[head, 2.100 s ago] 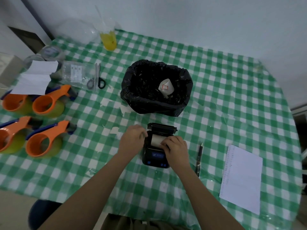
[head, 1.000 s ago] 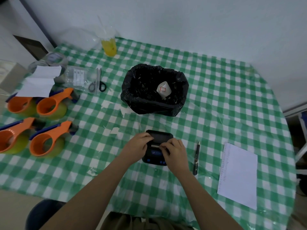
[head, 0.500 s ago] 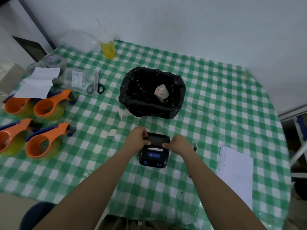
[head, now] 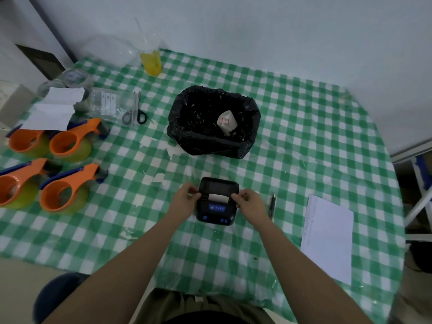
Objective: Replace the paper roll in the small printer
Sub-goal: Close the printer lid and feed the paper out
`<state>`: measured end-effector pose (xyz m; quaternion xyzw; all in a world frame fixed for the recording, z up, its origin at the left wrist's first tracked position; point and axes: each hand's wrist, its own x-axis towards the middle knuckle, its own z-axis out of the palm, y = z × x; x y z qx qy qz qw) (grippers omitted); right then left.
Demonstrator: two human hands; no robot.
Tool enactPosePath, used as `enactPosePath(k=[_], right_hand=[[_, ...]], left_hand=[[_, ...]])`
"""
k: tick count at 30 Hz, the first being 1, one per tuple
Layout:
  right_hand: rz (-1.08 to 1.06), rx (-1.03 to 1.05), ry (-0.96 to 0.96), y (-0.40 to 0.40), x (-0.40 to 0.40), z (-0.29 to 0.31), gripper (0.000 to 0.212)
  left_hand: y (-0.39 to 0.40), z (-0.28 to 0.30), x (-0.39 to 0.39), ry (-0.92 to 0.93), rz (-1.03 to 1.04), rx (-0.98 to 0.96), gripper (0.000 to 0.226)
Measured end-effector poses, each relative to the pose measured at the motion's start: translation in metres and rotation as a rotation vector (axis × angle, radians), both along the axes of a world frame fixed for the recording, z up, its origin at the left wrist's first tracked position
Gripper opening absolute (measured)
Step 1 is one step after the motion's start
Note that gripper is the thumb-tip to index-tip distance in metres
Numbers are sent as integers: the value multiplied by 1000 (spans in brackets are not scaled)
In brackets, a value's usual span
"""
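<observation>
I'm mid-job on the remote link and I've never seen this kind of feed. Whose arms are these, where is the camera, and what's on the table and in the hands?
There is no robot: a person works with bare hands, and the one camera sits on their head, looking down. The left hand and right hand grip the two sides of the small black printer, where a strip of white paper shows at the slot. On the green checked tablecloth lie a black-lined bin, a pen, a sheet of paper, scissors and four orange tape dispensers.
</observation>
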<state>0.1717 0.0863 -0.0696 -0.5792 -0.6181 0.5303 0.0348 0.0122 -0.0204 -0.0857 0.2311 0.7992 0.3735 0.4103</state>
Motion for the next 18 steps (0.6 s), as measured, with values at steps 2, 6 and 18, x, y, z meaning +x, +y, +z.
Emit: enactPosePath(k=[2, 6, 18], right_hand=[[-112, 95, 65, -21, 9, -6, 7], [-52, 123, 117, -49, 21, -11, 40], [52, 153, 127, -68, 28, -24, 72]], left_hand=[[-14, -5, 3, -32, -12, -14, 16], [-32, -7, 10, -116, -80, -20, 45], [-33, -4, 26, 111, -208, 16, 53]])
